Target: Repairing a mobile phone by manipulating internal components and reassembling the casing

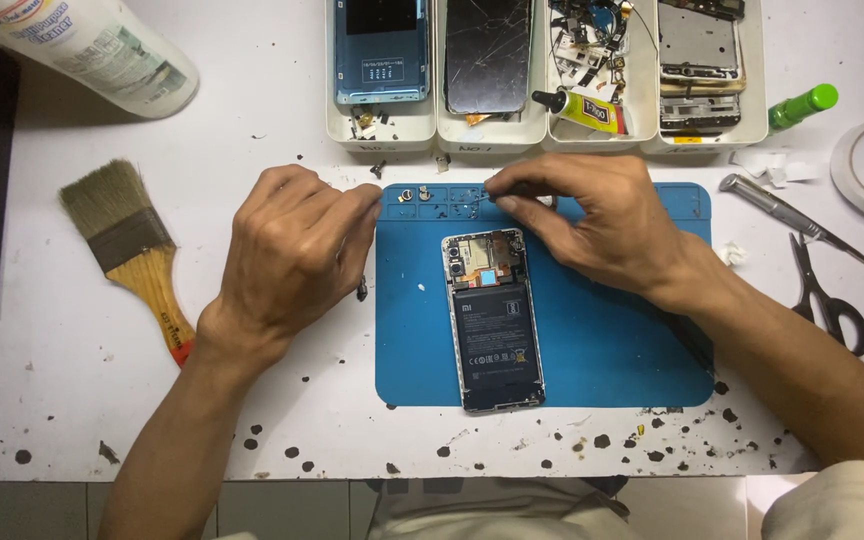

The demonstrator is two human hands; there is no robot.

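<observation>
An opened smartphone (pixel 492 320) lies back-up on a blue work mat (pixel 612 330), its black battery and circuit board exposed. My right hand (pixel 582 215) is pinched on a thin tool, tweezers by the look of them (pixel 487 194), with the tip over the mat's small parts compartments just above the phone. At the mat's top left corner rests my left hand (pixel 297 250), fingers curled; a small dark item sticks out under it, and I cannot tell whether it is gripped. Small screws and round parts (pixel 407 195) lie in the mat's top row.
Behind the mat stand white trays (pixel 542 135) with phone frames, a cracked screen, loose parts and a glue tube. A paintbrush (pixel 137 255) lies left, a white bottle (pixel 92 45) at the back left. Scissors (pixel 832 300), a screwdriver (pixel 782 212), tape roll and green bottle sit right.
</observation>
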